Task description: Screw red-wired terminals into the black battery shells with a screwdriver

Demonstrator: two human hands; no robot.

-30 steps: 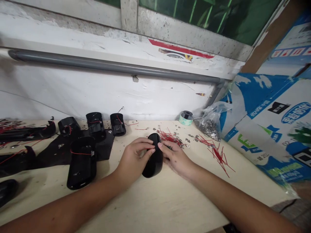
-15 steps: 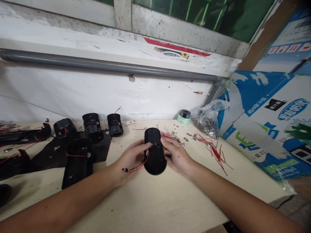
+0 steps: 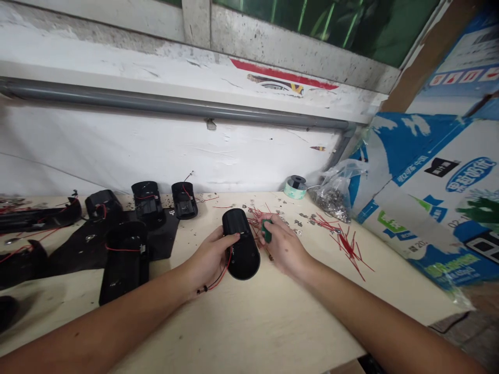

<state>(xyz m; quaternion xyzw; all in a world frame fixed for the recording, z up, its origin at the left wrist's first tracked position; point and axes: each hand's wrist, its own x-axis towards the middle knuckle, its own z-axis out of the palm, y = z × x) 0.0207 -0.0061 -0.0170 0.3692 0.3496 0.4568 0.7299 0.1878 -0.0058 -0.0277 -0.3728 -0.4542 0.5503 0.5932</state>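
My left hand [image 3: 210, 258] is closed round a black oval plastic housing [image 3: 240, 244], held just above the tabletop near the middle. A thin red wire [image 3: 218, 278] hangs from the housing over my left wrist. My right hand [image 3: 284, 248] is apart from the housing, just to its right, with its fingers closed on a small green-handled tool [image 3: 267, 231]. Loose red wires [image 3: 262, 214] and small metal bits lie right behind both hands.
Several black housings [image 3: 125, 257] with red wires lie on the pale wooden table [image 3: 249, 317] at the left. A bundle of red wires [image 3: 349, 244], a bag of metal parts [image 3: 335, 195] and a tape roll [image 3: 295, 187] sit at the right. A blue-and-white carton [image 3: 436, 192] stands along the right edge.
The housing was turned over between both hands, then shifted slightly left. My right hand let go of it and now holds the green-handled tool.
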